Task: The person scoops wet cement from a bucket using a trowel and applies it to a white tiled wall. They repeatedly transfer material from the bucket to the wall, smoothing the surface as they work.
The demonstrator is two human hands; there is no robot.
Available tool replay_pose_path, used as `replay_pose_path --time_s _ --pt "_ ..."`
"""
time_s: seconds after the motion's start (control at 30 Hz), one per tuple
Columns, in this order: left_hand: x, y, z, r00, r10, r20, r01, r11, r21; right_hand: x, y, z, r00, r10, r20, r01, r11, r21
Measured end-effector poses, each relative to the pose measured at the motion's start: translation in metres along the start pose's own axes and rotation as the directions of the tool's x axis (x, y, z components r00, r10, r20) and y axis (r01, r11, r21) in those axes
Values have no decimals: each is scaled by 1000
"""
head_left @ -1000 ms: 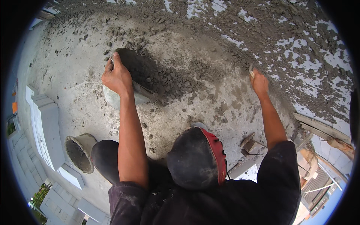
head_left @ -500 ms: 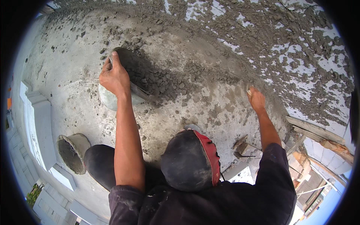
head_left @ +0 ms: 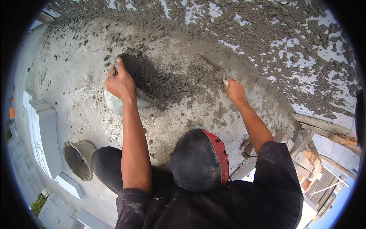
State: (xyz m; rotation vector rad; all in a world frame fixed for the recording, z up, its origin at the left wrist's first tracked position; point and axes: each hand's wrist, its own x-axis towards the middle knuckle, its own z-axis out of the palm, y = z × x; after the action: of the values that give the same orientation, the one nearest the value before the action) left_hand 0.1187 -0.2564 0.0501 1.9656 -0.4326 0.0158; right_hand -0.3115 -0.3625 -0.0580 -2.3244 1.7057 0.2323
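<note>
My left hand (head_left: pixel 121 83) is closed on the upper rim of a round mortar bucket (head_left: pixel 114 104), which lies tipped on its side with its mouth facing right. Crumbly grey mortar (head_left: pixel 167 86) sits in that mouth and spreads over the floor to the right. Farther right, my right hand (head_left: pixel 235 91) grips the handle of a trowel (head_left: pixel 215 65). Its thin blade points up and left, low over the floor between the loose mortar and the foot of the wall; whether it touches the floor I cannot tell.
A rough wall (head_left: pixel 282 72), patchily coated with grey mortar over white, runs along the top and right. Another bucket (head_left: pixel 88 148) stands by my left knee. White blocks (head_left: pixel 48 129) line the far left. Wooden boards (head_left: pixel 324 128) and rubble lie at right. A black-and-red cap (head_left: pixel 198 160) hides the lower middle.
My right hand has swung left and slightly up with the trowel, bringing it closer to the loose mortar. The left hand keeps its hold on the tipped bucket; the whole view has shifted slightly.
</note>
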Motion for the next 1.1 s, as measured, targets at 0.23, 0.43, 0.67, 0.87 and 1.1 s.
replay_pose_path --time_s 0.23,0.43,0.67,0.87,1.1 --pt "-8 10 -9 996 -61 65 58 997 54 -135 24 3 865 380 328 -430 223 875" --pt "-3 -7 -6 1000 14 27 -14 1000 12 -165 23 20 695 337 635 -662 -47 748" --pt "-8 -9 -4 990 123 -65 -119 991 61 -76 -163 -5 844 -84 530 -368 627 686" --pt "-6 -14 -26 999 41 21 -40 997 -62 -117 -204 -76 923 -318 215 152 817 557" --pt "38 -39 -91 939 -229 257 336 775 -535 -145 51 10 630 684 368 -404 -116 907"
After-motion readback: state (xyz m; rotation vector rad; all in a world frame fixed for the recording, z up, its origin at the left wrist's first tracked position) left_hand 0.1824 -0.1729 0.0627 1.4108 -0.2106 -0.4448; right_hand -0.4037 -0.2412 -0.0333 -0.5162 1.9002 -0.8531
